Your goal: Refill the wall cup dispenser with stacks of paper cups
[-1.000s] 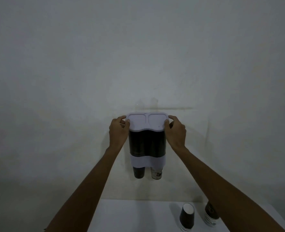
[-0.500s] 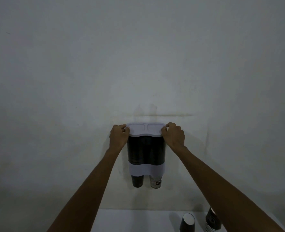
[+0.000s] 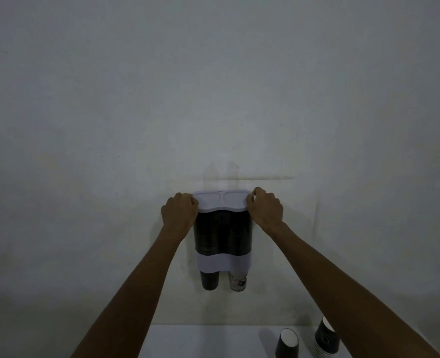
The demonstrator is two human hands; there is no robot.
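The wall cup dispenser (image 3: 222, 240) hangs on a pale wall (image 3: 110, 112), a little below the middle of the view, with two dark tubes side by side, a white band (image 3: 222, 262) across their lower part and a white lid (image 3: 221, 201) with two shallow recesses lying flat on top. The dark tubes look filled, though the single cups inside cannot be told apart. From the bottom of the left tube a dark paper cup (image 3: 209, 280) sticks out, and from the right tube a lighter printed cup (image 3: 237, 281) does the same. The left hand (image 3: 180, 211) is curled against the left end of the lid, fingers bent over its edge, and the right hand (image 3: 265, 209) is curled over the right end in the same way, so both hands grip the lid from its two sides, with both bare forearms reaching up from the lower corners. Below, a white worktop (image 3: 200, 342) shows at the bottom edge. On it, to the right and well apart from the dispenser, stands an upturned dark cup (image 3: 288, 343), and just beside that a stack of paper cups (image 3: 326, 339), partly hidden behind the right forearm.
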